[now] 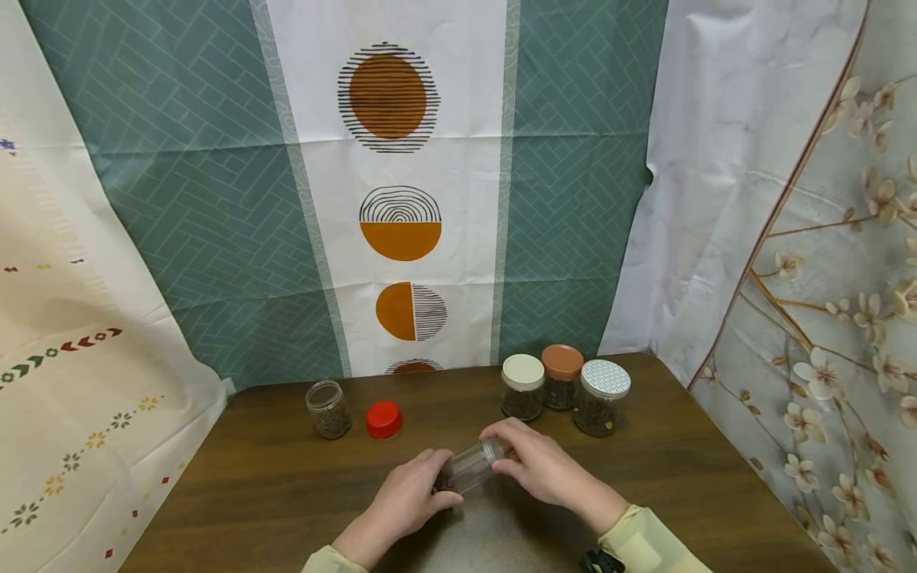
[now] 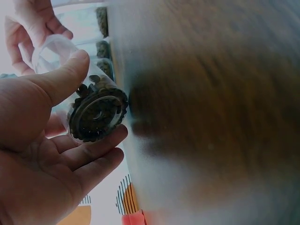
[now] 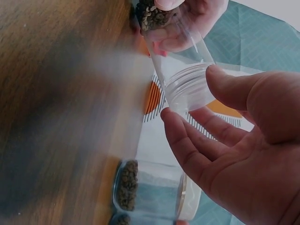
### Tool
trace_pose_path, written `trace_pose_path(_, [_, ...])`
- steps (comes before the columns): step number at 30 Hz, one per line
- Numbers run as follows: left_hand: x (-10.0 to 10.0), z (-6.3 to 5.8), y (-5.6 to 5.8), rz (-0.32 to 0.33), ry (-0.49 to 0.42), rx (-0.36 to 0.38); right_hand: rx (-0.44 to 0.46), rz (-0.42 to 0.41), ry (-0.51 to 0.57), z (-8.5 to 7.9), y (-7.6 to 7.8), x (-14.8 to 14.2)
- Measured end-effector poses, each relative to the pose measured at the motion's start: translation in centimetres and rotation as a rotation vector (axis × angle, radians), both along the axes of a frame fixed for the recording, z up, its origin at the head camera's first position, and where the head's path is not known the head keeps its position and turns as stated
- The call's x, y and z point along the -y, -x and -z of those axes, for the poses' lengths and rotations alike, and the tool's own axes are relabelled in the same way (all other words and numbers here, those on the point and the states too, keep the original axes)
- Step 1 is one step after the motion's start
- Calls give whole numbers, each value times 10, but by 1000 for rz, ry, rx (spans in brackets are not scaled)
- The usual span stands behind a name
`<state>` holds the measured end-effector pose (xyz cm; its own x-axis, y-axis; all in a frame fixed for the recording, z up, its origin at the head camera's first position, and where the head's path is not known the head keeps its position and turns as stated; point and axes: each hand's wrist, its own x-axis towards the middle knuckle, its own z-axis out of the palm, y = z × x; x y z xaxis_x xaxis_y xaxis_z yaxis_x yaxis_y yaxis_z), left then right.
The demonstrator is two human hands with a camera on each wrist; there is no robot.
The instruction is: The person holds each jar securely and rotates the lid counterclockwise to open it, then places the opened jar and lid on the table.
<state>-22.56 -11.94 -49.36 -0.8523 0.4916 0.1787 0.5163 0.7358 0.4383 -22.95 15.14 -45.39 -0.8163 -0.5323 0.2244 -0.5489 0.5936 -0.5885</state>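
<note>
A clear open-mouthed jar [image 1: 470, 469] leans over above the front of the table, its threaded mouth [image 3: 190, 82] toward the right. Dark brown bits [image 2: 97, 117] are gathered at its base. My left hand [image 1: 411, 492] grips the jar around its lower end, thumb on one side and fingers on the other. At the mouth, my right hand [image 1: 539, 464] pinches the rim between thumb and fingertips. Beyond the left hand are a red lid [image 1: 384, 419] on the table and a small uncapped jar [image 1: 329, 411] with brown contents.
At the back right stand three lidded jars of dark contents: one with a cream lid [image 1: 523, 387], one with an orange-brown lid [image 1: 562, 376], one with a patterned white lid [image 1: 602, 398]. Hanging cloths border the wooden table [image 1: 236, 493] at the back and sides.
</note>
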Motion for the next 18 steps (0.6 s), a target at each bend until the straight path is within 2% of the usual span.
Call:
trace_pose_path(10, [1,0,0,1,-5,-8,7,-3,2,0,0,0])
trace_pose_path(18, [1,0,-1,5,-2,-15,90,84,-6,1,1,4])
